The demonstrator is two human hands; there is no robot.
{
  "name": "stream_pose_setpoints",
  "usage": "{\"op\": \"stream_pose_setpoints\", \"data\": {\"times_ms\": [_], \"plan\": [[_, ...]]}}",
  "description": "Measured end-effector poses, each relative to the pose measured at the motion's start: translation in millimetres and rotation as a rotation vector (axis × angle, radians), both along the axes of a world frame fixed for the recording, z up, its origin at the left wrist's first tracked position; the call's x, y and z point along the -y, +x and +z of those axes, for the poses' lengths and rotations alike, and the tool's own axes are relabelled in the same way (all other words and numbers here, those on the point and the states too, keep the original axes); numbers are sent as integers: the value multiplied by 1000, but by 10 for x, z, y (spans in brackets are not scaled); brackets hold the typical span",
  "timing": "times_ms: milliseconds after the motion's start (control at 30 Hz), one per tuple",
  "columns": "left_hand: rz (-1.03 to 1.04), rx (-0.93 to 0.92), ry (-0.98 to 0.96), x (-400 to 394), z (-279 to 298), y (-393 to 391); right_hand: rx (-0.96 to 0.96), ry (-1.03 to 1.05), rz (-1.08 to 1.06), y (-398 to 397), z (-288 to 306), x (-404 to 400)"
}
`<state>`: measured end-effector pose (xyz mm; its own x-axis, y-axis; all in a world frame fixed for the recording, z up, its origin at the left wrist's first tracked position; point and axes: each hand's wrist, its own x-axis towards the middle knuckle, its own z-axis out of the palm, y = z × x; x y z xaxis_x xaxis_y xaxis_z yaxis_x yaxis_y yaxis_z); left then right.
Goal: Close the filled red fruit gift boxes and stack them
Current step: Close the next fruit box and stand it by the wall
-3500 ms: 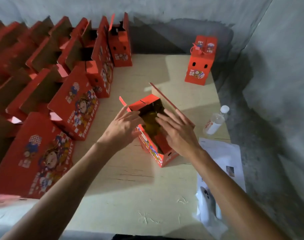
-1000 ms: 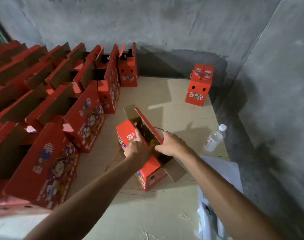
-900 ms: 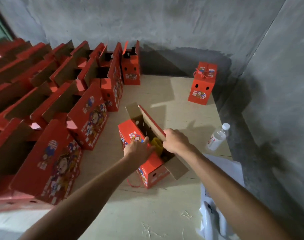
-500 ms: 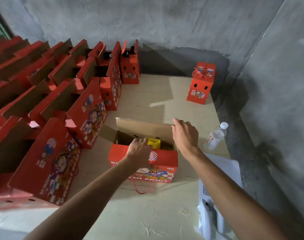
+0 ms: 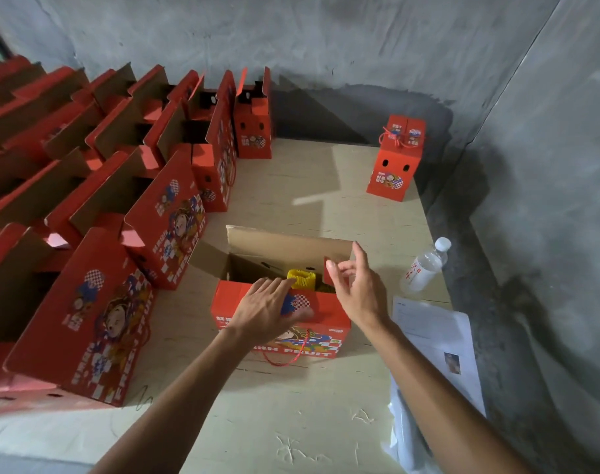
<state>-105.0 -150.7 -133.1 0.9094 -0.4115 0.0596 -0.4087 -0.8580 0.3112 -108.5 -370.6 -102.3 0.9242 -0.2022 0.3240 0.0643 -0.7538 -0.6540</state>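
Observation:
A red fruit gift box (image 5: pixel 329 336) stands open in the middle of the pale board, long side toward me. Its brown far flap (image 5: pixel 284 242) stands upright, and something yellow (image 5: pixel 301 278) shows inside. My left hand (image 5: pixel 267 307) lies flat on the near top edge and front face of the box, fingers spread. My right hand (image 5: pixel 358 285) hovers over the box's right end with fingers apart, close to a small red side flap (image 5: pixel 328 272). A red cord handle (image 5: pixel 293 352) hangs down the front. One closed red box (image 5: pixel 394 159) stands upright at the far right.
Rows of open red boxes (image 5: pixel 96 302) fill the left side up to the back wall. A clear water bottle (image 5: pixel 425 266) lies right of the open box. White papers (image 5: pixel 435 336) and a white plastic bag (image 5: pixel 408 436) sit at the right edge. Grey concrete walls close in behind and right.
The box was turned from a diagonal to long side facing me. My right hand let go of the far flap and came to the right end. My left hand flattened on the front.

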Motion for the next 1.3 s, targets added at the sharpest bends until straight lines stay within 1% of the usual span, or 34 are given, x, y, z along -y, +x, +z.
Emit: {"op": "stream_pose_setpoints", "data": {"times_ms": [67,133,167,200,233,267,300,333,367,433,467,500,533,567,633,700,767,833,867,933,1000,1033,1100,1167,1200,1233,1300], "plan": [[110,155,13,-122,-4,-15,32,-70,23,-98,-163,-17],[397,291,-14,-311,-7,-21,102,-169,42,-173,-326,-15],[567,317,-94,-408,19,3,130,-188,39,-187,-373,-30],[718,286,-223,-501,62,45,143,-184,32,-181,-393,-46],[837,191,-397,-589,109,105,149,-171,27,-164,-402,-59],[903,82,-578,-662,145,160,153,-161,22,-154,-405,-66],[915,12,-709,-699,165,198,158,-158,17,-147,-408,-67],[872,-1,-753,-705,171,205,163,-160,13,-141,-412,-61],[762,53,-707,-698,171,183,170,-159,10,-131,-415,-54],[464,208,-454,-696,121,96,185,-156,12,-105,-406,-35],[339,238,-352,-719,61,83,189,-160,18,-96,-403,-17],[256,221,-302,-742,17,95,196,-166,22,-82,-400,7],[214,202,-286,-763,-1,123,200,-166,23,-67,-387,34],[204,215,-287,-781,-5,170,199,-150,14,-42,-359,58],[251,232,-331,-798,0,264,157,-63,-29,4,-278,80],[341,168,-403,-779,37,287,113,-17,-31,48,-187,67],[421,115,-511,-753,87,264,59,-79,14,78,-106,77],[450,89,-561,-758,111,255,54,-154,13,82,-70,123],[441,66,-539,-771,128,256,68,-203,20,68,-76,142],[350,72,-370,-803,153,259,87,-308,82,19,-177,191],[243,118,-191,-853,96,237,91,-316,145,-41,-310,242],[214,95,-162,-880,68,221,81,-287,165,-58,-366,269],[178,-24,-162,-933,58,223,64,-244,194,-64,-411,306],[172,-151,-202,-971,86,254,71,-298,208,-53,-422,318],[190,-173,-229,-959,111,262,100,-351,203,-39,-419,309],[220,-160,-252,-925,138,270,138,-407,192,-17,-409,288],[297,-50,-256,-793,198,280,186,-517,170,44,-351,233]]}}
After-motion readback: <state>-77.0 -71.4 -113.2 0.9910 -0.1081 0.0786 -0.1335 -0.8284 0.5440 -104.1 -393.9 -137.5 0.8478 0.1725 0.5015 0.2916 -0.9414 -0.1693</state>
